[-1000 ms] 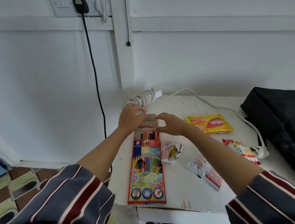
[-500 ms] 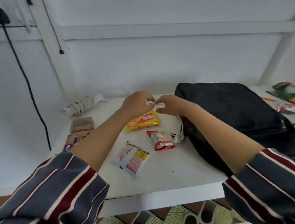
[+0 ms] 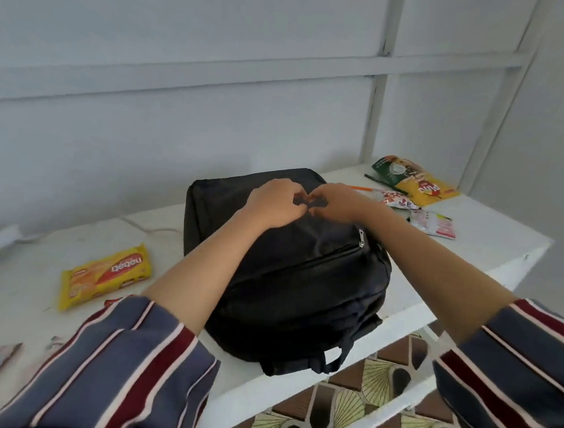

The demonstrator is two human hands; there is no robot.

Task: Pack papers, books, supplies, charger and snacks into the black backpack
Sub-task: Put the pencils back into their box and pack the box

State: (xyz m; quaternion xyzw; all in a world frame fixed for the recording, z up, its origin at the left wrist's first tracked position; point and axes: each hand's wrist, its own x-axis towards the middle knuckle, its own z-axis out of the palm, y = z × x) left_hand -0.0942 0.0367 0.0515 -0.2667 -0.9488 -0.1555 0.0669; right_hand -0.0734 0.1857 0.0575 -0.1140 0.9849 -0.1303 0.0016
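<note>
Backpack: the black backpack (image 3: 302, 283) lies flat on the white surface (image 3: 473, 249), long axis running from its handle at the near edge away toward the wall
Fingers: left hand (image 3: 275, 201) and right hand (image 3: 337, 203) meet on the backpack's far half, fingers curled, tips almost touching; whether they pinch fabric or a tab I cannot tell
Key relation: the zip pull (image 3: 361, 237) sits just beside the right wrist, so that hand looks nearer
Loose items: yellow snack packet (image 3: 107, 272) left of the backpack, more packets (image 3: 414, 185) beyond its right side, unpacked
</note>
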